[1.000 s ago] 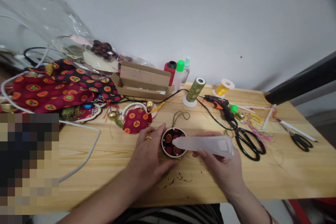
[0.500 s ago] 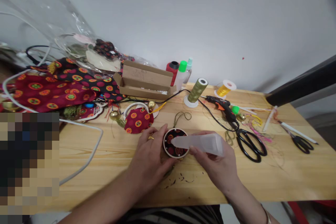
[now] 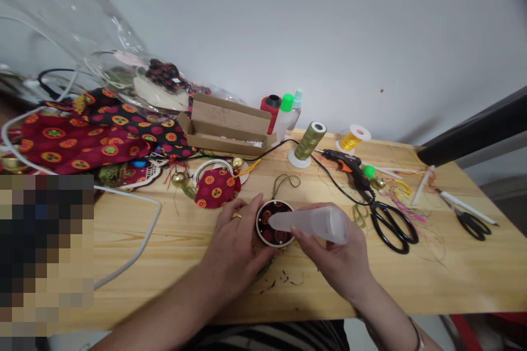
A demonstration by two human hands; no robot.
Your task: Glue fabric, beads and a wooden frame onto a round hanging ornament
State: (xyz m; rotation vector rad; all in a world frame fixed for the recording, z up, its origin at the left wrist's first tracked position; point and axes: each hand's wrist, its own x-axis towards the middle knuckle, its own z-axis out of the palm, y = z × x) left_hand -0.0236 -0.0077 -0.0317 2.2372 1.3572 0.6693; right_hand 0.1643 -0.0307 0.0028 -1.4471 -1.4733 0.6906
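Observation:
Between my hands lies a round ornament (image 3: 275,237) with a pale rim and dark patterned fabric inside, dotted with small white beads. My left hand (image 3: 236,236) grips its left edge, fingers at the far side and thumb at the near side. A translucent white squeeze bottle (image 3: 317,224) is held by my right hand (image 3: 343,255), tilted almost flat. Its narrow tip points left over the fabric; whether it touches I cannot tell. An olive cord loop (image 3: 287,178) extends from the ornament's far side. Just beyond my left hand is a red patterned fabric disc (image 3: 217,188).
Behind stand a cardboard box (image 3: 230,142), an olive thread spool (image 3: 310,142) and a green-capped bottle (image 3: 284,115). To the right lie a glue gun (image 3: 349,170), black-handled scissors (image 3: 395,230) and a yellow spool (image 3: 352,138). Patterned fabric (image 3: 78,140) is piled at left.
The rear end of the squeeze bottle has risen and shifted slightly left, with my right hand following. My left hand and the ornament stay in place.

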